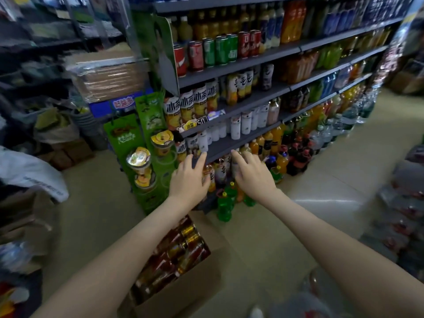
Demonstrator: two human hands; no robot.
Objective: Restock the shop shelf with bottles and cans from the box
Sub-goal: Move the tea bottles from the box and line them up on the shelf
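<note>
Shelf (223,145): ahead of both hands, largely stocked; bare stretch just beyond them.
Box (174,297): on the floor under the left forearm, crowded with cans (183,249).
Left hand (189,177), right hand (252,176): fingers spread, holding nothing, at the shelf edge.
Progress: most restocking apparently left.

Left hand (189,177): arm bare, stretched forward, back of hand up, fingers straight and together, holding nothing. Right hand (252,174): arm bare, stretched forward alongside, back of hand up, fingers extended and slightly spread, holding nothing. Hands near, apart.
</note>
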